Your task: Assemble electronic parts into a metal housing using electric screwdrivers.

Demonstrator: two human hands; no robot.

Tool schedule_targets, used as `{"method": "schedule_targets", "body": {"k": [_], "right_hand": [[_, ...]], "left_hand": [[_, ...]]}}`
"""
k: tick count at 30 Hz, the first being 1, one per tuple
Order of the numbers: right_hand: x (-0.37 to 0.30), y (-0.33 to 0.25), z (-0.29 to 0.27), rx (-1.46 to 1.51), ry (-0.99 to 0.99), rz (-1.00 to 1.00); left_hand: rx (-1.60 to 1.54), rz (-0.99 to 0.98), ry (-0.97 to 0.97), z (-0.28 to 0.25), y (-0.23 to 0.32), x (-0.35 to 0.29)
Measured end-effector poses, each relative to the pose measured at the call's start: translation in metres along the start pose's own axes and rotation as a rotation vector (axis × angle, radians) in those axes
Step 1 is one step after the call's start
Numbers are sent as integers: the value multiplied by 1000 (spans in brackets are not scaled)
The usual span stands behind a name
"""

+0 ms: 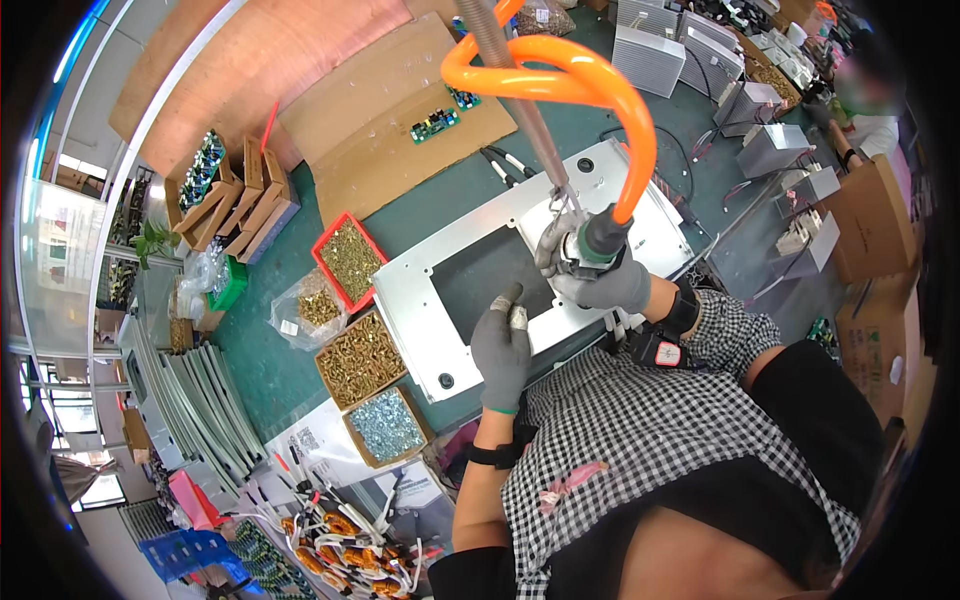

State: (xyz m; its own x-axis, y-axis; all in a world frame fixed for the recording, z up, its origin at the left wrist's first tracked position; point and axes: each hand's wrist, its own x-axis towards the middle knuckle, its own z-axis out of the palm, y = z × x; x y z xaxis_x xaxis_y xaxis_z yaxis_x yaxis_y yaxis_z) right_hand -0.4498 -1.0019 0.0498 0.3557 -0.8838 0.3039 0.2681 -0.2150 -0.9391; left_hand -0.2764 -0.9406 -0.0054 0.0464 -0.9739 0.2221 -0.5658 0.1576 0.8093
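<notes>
In a grey glove, my right hand [612, 285] is wrapped round a dark air screwdriver [601, 238] with a green band. An orange coiled air hose [640, 150] joins its top, and a metal spring [520, 85] comes down to it from above. Below the tool lies a white sheet-metal panel [405, 300] with a large rectangular opening; the tool's tip is hidden by my hand. My left hand [503, 350], gloved too, rests over the panel's near edge beside the opening. Its fingers point away from me, index and thumb slightly apart, and nothing shows in them.
Left of the panel stand a red tray of small screws [350, 262], a carton of brass-coloured fasteners [360, 365] and a carton of silvery fasteners [386, 425]. Cardboard with circuit boards [435, 125] lies behind. Metal housings [775, 150] and another person [870, 100] are at the right.
</notes>
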Motion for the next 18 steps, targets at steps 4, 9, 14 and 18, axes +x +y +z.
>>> {"method": "schedule_targets", "body": {"k": [4, 9, 14, 18], "right_hand": [[-2, -4, 3, 165, 80, 113], [2, -1, 3, 147, 21, 102], [-3, 1, 10, 155, 1, 26], [-7, -11, 11, 66, -71, 55]], "left_hand": [[-82, -125, -111, -12, 6, 6], [-269, -192, -568, -69, 9, 54], [-204, -92, -561, -107, 44, 126], [-248, -67, -565, -98, 51, 160]]}}
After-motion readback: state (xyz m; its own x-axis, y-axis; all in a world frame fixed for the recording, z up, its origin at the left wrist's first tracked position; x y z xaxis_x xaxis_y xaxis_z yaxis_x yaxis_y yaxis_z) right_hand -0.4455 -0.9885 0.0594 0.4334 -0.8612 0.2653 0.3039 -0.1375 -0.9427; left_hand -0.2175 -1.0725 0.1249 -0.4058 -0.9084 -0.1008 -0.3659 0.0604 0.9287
